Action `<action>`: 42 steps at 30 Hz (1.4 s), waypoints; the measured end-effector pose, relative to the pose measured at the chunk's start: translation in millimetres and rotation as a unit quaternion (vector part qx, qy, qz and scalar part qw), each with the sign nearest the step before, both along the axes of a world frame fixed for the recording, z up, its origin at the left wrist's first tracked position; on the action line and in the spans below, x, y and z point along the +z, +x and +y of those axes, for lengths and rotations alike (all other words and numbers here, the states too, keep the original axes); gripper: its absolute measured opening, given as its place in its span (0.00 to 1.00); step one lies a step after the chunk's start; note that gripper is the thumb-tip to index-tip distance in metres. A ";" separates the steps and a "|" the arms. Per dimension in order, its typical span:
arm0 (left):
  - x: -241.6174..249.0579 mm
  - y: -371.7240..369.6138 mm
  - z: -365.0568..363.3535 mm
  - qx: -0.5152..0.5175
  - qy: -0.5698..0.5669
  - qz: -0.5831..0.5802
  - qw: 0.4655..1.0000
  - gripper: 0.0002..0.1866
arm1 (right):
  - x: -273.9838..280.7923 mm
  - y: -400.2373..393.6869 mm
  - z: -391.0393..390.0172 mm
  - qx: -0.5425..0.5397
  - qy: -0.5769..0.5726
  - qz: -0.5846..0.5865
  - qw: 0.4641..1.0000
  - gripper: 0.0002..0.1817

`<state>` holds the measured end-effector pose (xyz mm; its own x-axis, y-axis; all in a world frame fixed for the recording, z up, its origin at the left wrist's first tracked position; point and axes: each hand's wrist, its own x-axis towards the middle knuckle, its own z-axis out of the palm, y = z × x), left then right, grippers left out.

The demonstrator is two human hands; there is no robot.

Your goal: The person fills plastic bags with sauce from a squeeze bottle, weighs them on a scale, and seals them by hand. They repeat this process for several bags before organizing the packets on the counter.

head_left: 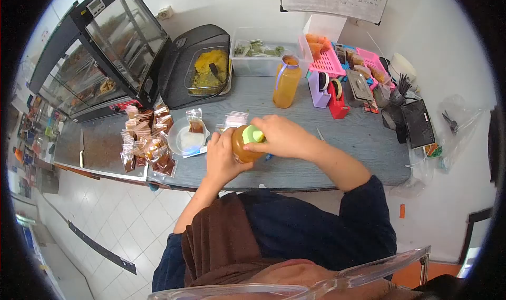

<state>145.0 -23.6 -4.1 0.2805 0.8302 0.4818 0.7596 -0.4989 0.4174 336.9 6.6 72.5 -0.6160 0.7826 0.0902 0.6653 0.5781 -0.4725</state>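
Observation:
My left hand is wrapped round a squat bottle of amber-brown liquid, tilted above the front of the table. On its top sits a light green cap, and my right hand grips this cap with thumb and fingers. Left of my hands, a white plastic bowl holds a small sachet of brown sauce. Many more sauce sachets lie heaped beside the bowl. Clear small bags rest just behind the bottle.
A larger amber bottle stands behind my right hand. Tape dispensers and pink baskets are at the right. A glass warmer cabinet, a dish of yellow food and a knife are at the left.

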 end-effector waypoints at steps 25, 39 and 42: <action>10.7 46.5 188.8 -0.592 -0.530 -0.185 0.578 0.47 | 82.7 75.5 121.9 0.354 -0.061 0.019 0.933 0.26; -15.1 58.8 220.5 -0.547 -0.563 -0.258 0.563 0.55 | 37.0 146.6 244.8 0.132 -0.027 0.046 0.990 0.31; -24.6 49.7 213.8 -0.550 -0.531 -0.244 0.597 0.53 | 26.4 146.8 250.0 0.126 -0.049 0.030 0.990 0.33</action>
<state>194.7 190.2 -28.7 0.9784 0.1831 0.0956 -0.1255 0.1594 0.9792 483.7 256.6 98.8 -0.7893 0.6108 0.0629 0.4746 0.6718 -0.5687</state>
